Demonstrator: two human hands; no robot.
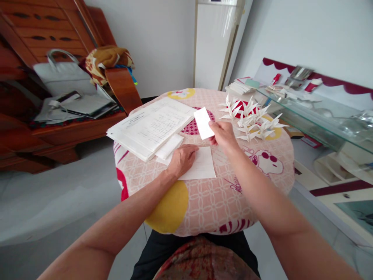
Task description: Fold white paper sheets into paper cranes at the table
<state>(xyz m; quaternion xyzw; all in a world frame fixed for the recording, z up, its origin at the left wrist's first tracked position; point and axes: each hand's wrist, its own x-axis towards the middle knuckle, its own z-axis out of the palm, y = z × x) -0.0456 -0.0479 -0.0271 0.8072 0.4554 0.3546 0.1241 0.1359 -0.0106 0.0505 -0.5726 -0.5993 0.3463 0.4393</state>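
Seated at a round table (221,210) covered by a pink patterned cloth. Pinches a small white paper slip (204,123) in the right hand (223,134), thumb and fingertips closed on its lower right edge. Holds the slip lifted off the cloth and tilted, reaching up and to the left of the hand, above a red dotted patch of the pattern. Lays the left hand (182,158) palm down, fingers together and fairly flat, on the left edge of a white sheet (204,165) lying flat on the cloth; grips nothing, only rests there.

Just below the slip and the right hand, the bare right half of that sheet. Just left of the left hand, a narrow white strip (170,146), and behind it a stack of printed papers (151,126), fanned at the edges. Right of the right hand, near but apart, a cluster of white paper cranes (252,118). Past the table on the right, a glass shelf (320,112) with small items too blurred to name. On the left, a wooden bench (72,128) with a grey bag (62,77) and loose papers.
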